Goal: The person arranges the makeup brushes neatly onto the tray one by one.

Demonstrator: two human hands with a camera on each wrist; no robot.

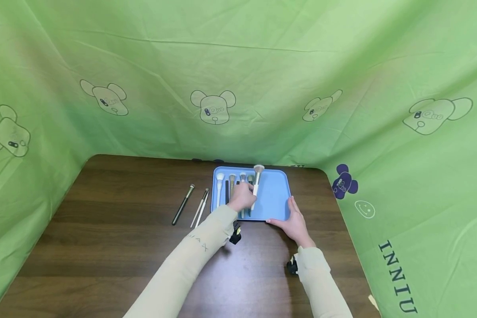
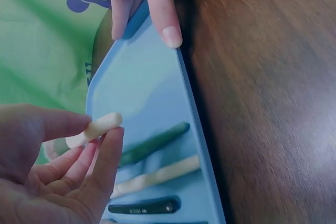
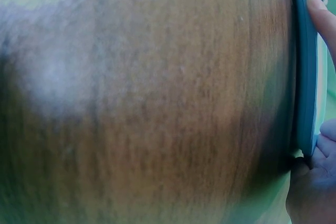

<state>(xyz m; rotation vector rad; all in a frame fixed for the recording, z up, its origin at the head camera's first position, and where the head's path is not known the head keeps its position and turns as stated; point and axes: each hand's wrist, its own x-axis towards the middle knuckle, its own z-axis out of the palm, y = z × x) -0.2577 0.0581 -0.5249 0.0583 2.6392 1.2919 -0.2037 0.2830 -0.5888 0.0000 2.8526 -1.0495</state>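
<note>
the left hand (image 1: 243, 197) pinches a white-handled makeup brush (image 1: 256, 189) between thumb and fingertips, raised over the blue tray (image 1: 273, 196). the right hand (image 1: 295, 224), thumb and fingers spread, touches the tray's near right corner. other makeup brushes (image 1: 219, 184) lie in its left half; three more (image 1: 183, 205) lie on the wooden table (image 1: 115, 229).

The held brush (image 1: 257, 181) had a white handle (image 1: 256, 190); the tray (image 1: 274, 198) was blue. Cartoon heads (image 1: 213, 109) patterned the green cloth (image 1: 262, 66).
</note>
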